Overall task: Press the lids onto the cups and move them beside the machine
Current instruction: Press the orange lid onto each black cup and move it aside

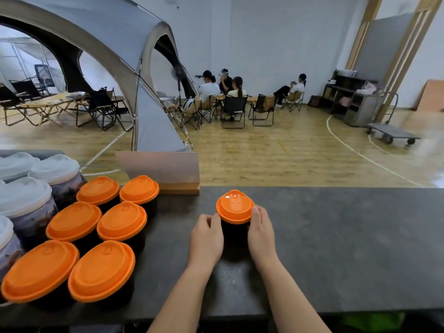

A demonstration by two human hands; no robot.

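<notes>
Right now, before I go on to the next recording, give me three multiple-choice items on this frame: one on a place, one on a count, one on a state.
1. Where does the cup between the hands stand?
A. alone on the dark counter, to the right of the group of orange-lidded cups
B. in the middle of that group
C. on the wooden floor

2. How many orange lids show in all?
A. five
B. seven
C. nine

3. What are the hands doing?
A. both hang idle off the counter
B. the left hand and right hand clasp the cup's sides just under its orange lid
C. one lifts the lid away

Answers: 1 A, since bare counter separates it from the group. 2 B, six in the group plus the one on the held cup. 3 B, fingers of both curl round the dark cup.
</notes>
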